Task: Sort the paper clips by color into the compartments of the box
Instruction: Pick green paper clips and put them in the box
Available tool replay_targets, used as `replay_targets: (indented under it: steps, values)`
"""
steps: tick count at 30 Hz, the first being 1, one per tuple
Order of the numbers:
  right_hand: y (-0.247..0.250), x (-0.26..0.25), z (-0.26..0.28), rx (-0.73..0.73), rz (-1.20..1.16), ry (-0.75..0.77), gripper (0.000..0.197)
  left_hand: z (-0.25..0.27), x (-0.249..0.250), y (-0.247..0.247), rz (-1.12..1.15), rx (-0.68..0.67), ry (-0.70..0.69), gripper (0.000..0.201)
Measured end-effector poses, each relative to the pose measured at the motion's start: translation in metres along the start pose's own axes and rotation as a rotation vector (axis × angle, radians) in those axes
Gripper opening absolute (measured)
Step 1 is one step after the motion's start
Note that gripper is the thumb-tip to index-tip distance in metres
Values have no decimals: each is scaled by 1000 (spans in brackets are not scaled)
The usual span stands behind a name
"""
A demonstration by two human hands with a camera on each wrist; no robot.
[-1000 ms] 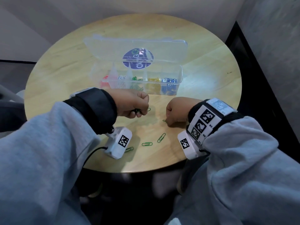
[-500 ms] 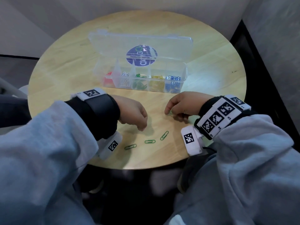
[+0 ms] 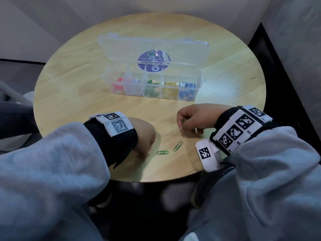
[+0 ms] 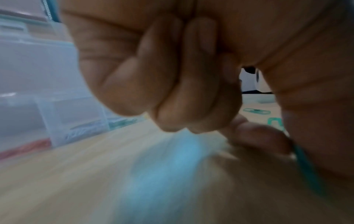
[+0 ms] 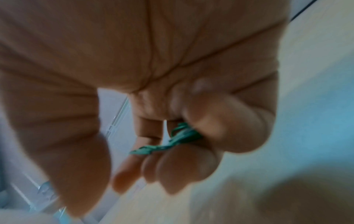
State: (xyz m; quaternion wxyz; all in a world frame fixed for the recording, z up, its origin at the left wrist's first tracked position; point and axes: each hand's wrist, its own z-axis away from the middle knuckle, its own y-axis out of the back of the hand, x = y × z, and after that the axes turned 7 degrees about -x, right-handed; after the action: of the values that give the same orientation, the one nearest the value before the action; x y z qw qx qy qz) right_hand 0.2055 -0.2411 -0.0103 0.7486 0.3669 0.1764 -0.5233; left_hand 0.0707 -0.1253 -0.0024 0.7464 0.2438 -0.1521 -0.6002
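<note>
Two green clips (image 3: 162, 152) lie loose on the table (image 3: 225, 105) between the hands, near the box (image 3: 154, 94). Left hand (image 3: 145, 136) pinches a clip at the tabletop; right hand (image 3: 196, 118) clutches several green clips (image 5: 178, 139).

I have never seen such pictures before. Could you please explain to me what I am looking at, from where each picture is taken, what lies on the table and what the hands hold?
No machine here: a person works with bare hands, wearing cameras. One picture looks down from the head; the other two look along each wrist at the fingers, so they are close and blurred.

On the round table stands a clear box with its lid open. Its compartments hold red, white, green, yellow and blue paper clips. Two green clips lie loose near the table's front edge.

The right hand holds a small bunch of green clips in its curled fingers. The left hand reaches down to the table, fingers curled; a green clip seems pinched at its fingertips, but the blur hides the grip.
</note>
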Motion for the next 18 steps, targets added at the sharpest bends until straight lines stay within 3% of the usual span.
replay_targets:
  steps: [2, 5, 8, 12, 16, 18]
  values:
    - [-1, -2, 2, -11, 102, 8, 19, 0, -7, 1, 160, 12, -66, 10]
    - [-4, -6, 4, -27, 174, 15, 24, 2, -18, 7, 623, -67, -230, 27]
    - [-9, -9, 3, -17, 254, -3, 17, 6, -23, 16, 904, -48, -300, 34]
    - [-19, -15, 1, -16, 400, -43, 8, 9, -23, 22, 1201, -39, -412, 16]
    - [-24, -17, -1, -36, 492, -65, 11, 5, -32, 21, 1423, -8, -550, 20]
    - [-25, -18, -1, -62, 528, -61, 11, 5, -35, 20, 1496, -5, -594, 13]
